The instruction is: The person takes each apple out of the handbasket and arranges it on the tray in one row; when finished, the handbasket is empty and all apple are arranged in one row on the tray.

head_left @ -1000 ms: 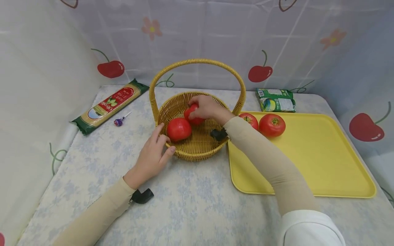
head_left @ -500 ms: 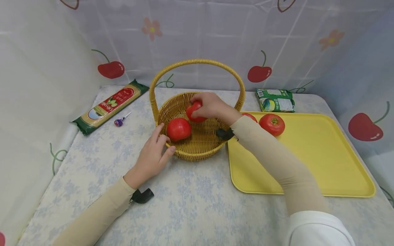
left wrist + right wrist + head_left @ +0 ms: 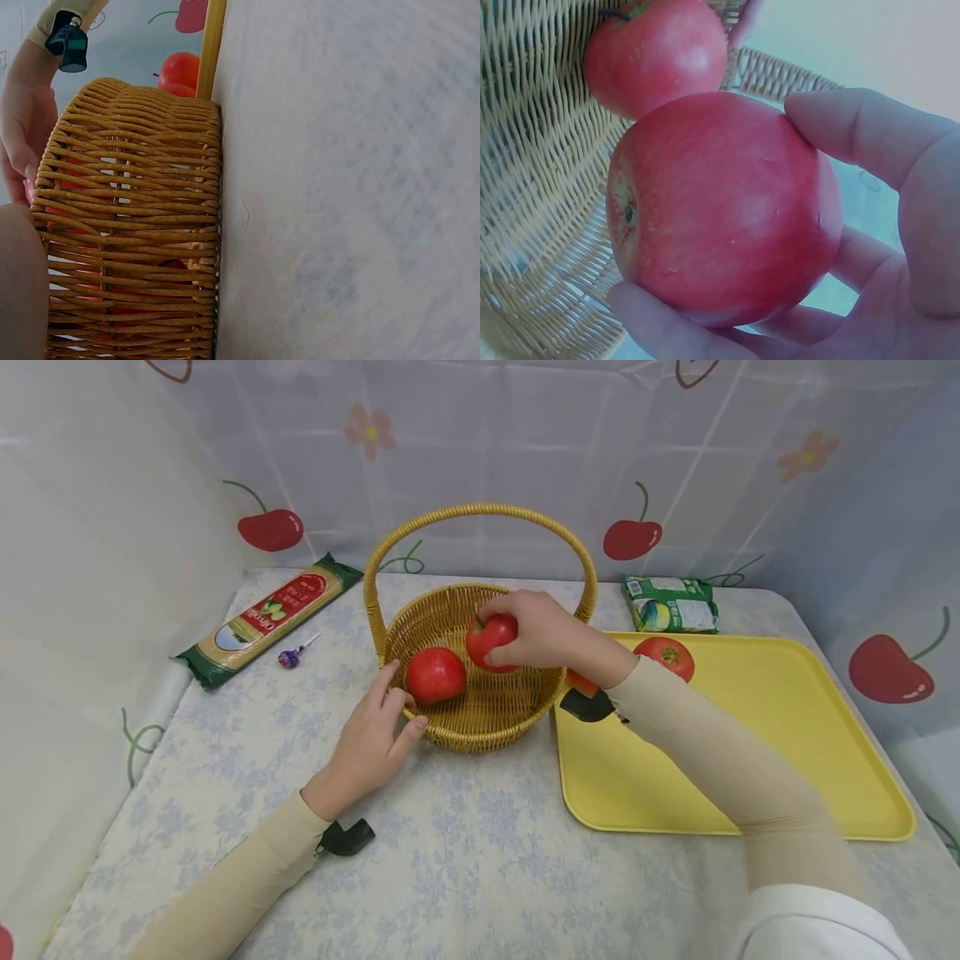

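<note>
My right hand point(image 3: 543, 631) holds a red apple point(image 3: 487, 647) between thumb and fingers, over the right part of a round wicker basket point(image 3: 476, 742) with a tall arched handle. Close up in the right wrist view, the held apple point(image 3: 724, 210) has its dimpled end facing left. A second red apple point(image 3: 436, 677) lies inside the basket on the left. My left hand point(image 3: 366, 739) touches the basket's front-left rim with fairly straight fingers, the thumb apart. In the left wrist view the woven wall point(image 3: 127, 217) hides most of what is inside.
On the right lies a yellow tray point(image 3: 757, 752) bearing a red apple point(image 3: 666, 653); another apple point(image 3: 582, 683) is mostly hidden by my right wrist. Behind it sits a green packet point(image 3: 671, 604). A pasta packet point(image 3: 270, 620) and a lollipop point(image 3: 292, 656) lie left.
My right hand has moved right with the apple, away from the other apple in the basket. The forearm now covers more of the tray. My left hand has stayed at the rim.
</note>
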Action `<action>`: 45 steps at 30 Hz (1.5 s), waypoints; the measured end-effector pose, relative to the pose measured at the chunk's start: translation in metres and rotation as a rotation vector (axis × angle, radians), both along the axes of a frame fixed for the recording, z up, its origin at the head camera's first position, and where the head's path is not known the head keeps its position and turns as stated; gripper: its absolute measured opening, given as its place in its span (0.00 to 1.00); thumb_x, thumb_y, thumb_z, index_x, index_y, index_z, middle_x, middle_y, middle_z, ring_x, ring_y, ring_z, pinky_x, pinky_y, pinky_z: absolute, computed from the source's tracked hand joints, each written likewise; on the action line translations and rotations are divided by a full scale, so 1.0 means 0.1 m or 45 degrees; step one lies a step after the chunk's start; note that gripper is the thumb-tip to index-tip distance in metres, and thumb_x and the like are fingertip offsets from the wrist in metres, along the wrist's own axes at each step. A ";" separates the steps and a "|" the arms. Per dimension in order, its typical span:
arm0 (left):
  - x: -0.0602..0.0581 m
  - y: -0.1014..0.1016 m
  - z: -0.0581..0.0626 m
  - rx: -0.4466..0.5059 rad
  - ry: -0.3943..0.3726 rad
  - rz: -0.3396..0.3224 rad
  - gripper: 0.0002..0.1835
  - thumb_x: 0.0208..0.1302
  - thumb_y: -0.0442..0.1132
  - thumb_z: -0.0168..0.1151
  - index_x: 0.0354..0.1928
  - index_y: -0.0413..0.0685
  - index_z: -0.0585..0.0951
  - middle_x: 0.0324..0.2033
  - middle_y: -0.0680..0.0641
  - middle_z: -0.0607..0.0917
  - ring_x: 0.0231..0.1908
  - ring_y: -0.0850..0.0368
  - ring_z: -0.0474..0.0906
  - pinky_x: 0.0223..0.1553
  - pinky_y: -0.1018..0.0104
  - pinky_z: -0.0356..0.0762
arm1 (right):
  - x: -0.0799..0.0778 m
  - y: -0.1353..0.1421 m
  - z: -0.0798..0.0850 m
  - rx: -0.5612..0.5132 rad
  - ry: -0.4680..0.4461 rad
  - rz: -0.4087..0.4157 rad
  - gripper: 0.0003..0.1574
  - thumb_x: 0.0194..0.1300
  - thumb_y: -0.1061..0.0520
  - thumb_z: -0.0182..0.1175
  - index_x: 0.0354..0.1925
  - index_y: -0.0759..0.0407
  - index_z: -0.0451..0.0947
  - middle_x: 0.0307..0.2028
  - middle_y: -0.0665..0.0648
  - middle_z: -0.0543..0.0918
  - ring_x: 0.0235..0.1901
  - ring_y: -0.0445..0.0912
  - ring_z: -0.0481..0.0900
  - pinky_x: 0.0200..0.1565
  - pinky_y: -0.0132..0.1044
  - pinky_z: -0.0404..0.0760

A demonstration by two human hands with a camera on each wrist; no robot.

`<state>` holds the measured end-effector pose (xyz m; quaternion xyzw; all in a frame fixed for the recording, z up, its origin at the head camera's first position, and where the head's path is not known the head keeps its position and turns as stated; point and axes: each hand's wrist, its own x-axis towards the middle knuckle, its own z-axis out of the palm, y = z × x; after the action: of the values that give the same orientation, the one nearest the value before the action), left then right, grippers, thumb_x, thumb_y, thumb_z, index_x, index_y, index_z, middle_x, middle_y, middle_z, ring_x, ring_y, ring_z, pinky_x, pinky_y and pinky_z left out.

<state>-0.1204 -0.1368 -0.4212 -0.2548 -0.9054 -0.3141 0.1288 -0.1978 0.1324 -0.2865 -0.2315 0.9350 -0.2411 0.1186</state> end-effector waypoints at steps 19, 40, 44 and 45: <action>-0.01 0.00 -0.01 0.015 0.015 -0.009 0.35 0.77 0.68 0.39 0.43 0.40 0.77 0.75 0.31 0.62 0.67 0.29 0.71 0.59 0.35 0.74 | 0.68 0.64 0.09 -0.025 0.084 -0.001 0.32 0.58 0.51 0.73 0.61 0.51 0.79 0.61 0.56 0.79 0.56 0.53 0.76 0.48 0.50 0.84; 0.00 0.00 0.00 0.001 -0.001 -0.005 0.34 0.77 0.66 0.41 0.44 0.40 0.77 0.76 0.31 0.61 0.66 0.29 0.73 0.58 0.35 0.74 | 1.01 1.69 -0.02 -0.179 0.080 -0.426 0.36 0.58 0.57 0.75 0.64 0.54 0.76 0.62 0.63 0.76 0.56 0.60 0.73 0.35 0.24 0.78; -0.01 0.00 -0.01 0.010 0.007 -0.009 0.35 0.77 0.68 0.39 0.43 0.40 0.77 0.75 0.31 0.61 0.66 0.29 0.72 0.59 0.35 0.74 | 1.00 1.92 -0.07 -0.174 0.080 -0.542 0.37 0.61 0.57 0.73 0.67 0.57 0.72 0.64 0.68 0.73 0.58 0.63 0.70 0.33 0.23 0.76; -0.01 0.00 -0.01 0.012 0.009 -0.010 0.36 0.77 0.68 0.38 0.43 0.40 0.77 0.75 0.30 0.61 0.66 0.29 0.73 0.58 0.35 0.74 | 1.00 1.97 -0.09 -0.166 0.090 -0.571 0.38 0.61 0.57 0.73 0.67 0.57 0.72 0.64 0.68 0.73 0.58 0.63 0.69 0.33 0.23 0.76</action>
<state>-0.1211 -0.1371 -0.4220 -0.2589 -0.9024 -0.3180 0.1320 -0.0978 0.3294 -0.2950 -0.0333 0.9491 -0.3130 0.0142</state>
